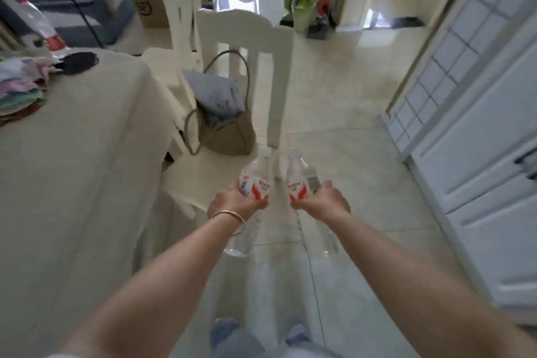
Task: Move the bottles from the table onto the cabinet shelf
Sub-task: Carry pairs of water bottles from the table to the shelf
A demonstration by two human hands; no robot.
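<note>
I hold two clear plastic water bottles with red and white labels out in front of me, above the floor. My left hand [232,200], with a thin bracelet on the wrist, grips the left bottle [255,180] round its middle. My right hand [322,200] grips the right bottle [299,180] the same way. Both bottles point caps away from me, bases toward me. The table [72,160] with a pale cloth lies to my left. The white cabinet [479,139] with panelled doors stands at the right; no shelf shows.
A white chair [247,38] stands just ahead with a tan bag [226,131] on its seat. Folded cloths [20,87] and a dark object [78,62] lie on the table. A sofa, a cardboard box and clutter sit further back. Tiled floor runs between chair and cabinet.
</note>
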